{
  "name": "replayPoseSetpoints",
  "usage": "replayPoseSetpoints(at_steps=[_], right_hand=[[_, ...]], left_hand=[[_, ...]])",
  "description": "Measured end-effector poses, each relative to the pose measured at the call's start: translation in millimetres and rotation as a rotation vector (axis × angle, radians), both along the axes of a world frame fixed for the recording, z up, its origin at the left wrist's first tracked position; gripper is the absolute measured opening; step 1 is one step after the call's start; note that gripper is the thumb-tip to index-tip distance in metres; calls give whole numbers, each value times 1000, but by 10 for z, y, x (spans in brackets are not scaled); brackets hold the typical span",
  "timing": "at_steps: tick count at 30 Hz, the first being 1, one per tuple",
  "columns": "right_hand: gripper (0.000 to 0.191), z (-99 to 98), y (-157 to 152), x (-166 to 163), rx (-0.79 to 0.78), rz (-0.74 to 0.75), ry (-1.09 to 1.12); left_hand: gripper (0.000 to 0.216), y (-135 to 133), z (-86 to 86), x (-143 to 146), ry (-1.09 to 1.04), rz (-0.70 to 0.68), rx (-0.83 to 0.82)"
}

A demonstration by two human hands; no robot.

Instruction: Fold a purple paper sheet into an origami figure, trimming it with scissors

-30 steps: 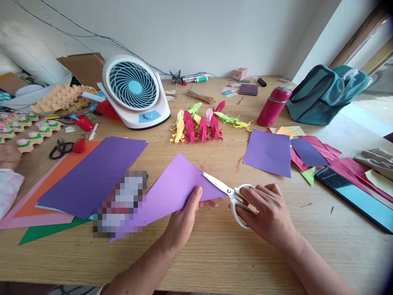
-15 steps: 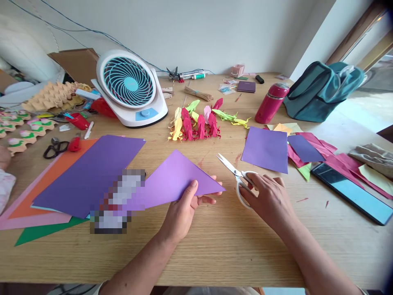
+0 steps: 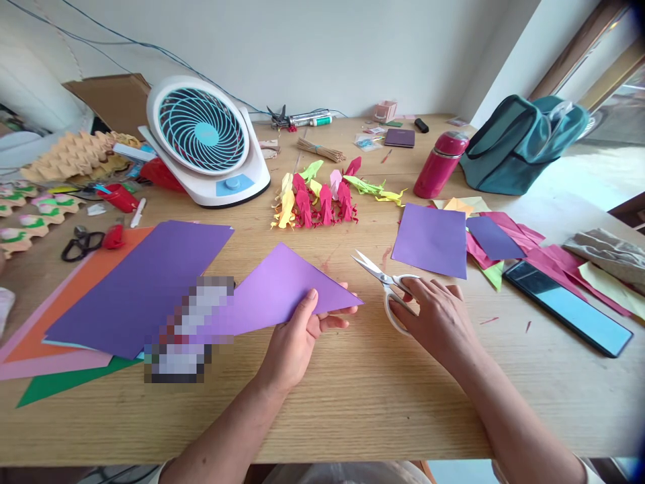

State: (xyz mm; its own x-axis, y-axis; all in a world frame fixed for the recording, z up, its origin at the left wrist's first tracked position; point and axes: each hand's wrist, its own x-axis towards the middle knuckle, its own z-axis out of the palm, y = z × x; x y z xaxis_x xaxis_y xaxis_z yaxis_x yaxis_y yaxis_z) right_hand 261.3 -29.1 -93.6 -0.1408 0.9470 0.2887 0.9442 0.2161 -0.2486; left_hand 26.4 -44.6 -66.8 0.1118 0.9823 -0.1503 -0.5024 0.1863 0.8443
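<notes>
My left hand [image 3: 302,329] grips a purple sheet of paper [image 3: 277,289] folded into a triangle, thumb on top and fingers underneath. The paper's left corner overlaps a blurred-out patch. In my right hand [image 3: 438,316] are white-handled scissors [image 3: 385,279], fingers at the loops, blades slightly parted and pointing up and left. Between the scissor tips and the triangle's right corner there is a small gap. A purple square sheet [image 3: 431,238] lies beyond the scissors. To the left, a large purple sheet [image 3: 146,282] rests on orange, pink and green paper.
Folded paper figures [image 3: 317,198] stand in rows at mid-table. Behind them are a white fan [image 3: 206,141], a bundle of sticks [image 3: 321,149] and a red flask [image 3: 441,165]. A phone [image 3: 569,306], paper scraps [image 3: 549,269] and a teal bag [image 3: 519,144] sit right. Black scissors [image 3: 80,243] lie left.
The view has shifted slightly, so most things sit a little further left. Both hands keep their holds on the folded paper and the scissors.
</notes>
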Motion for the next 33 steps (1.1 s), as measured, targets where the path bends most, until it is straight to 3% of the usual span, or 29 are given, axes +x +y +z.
replayPoseSetpoints(at_steps=[11, 23, 33], right_hand=[[19, -79, 81, 169, 49, -80, -128], [26, -167, 267, 338, 37, -139, -97], [31, -172, 305, 377, 89, -215, -24]], left_hand=[[37, -3, -97, -19, 200, 7, 93], [37, 151, -114, -91, 571, 192, 288], [39, 268, -287, -203, 1057, 84, 677]])
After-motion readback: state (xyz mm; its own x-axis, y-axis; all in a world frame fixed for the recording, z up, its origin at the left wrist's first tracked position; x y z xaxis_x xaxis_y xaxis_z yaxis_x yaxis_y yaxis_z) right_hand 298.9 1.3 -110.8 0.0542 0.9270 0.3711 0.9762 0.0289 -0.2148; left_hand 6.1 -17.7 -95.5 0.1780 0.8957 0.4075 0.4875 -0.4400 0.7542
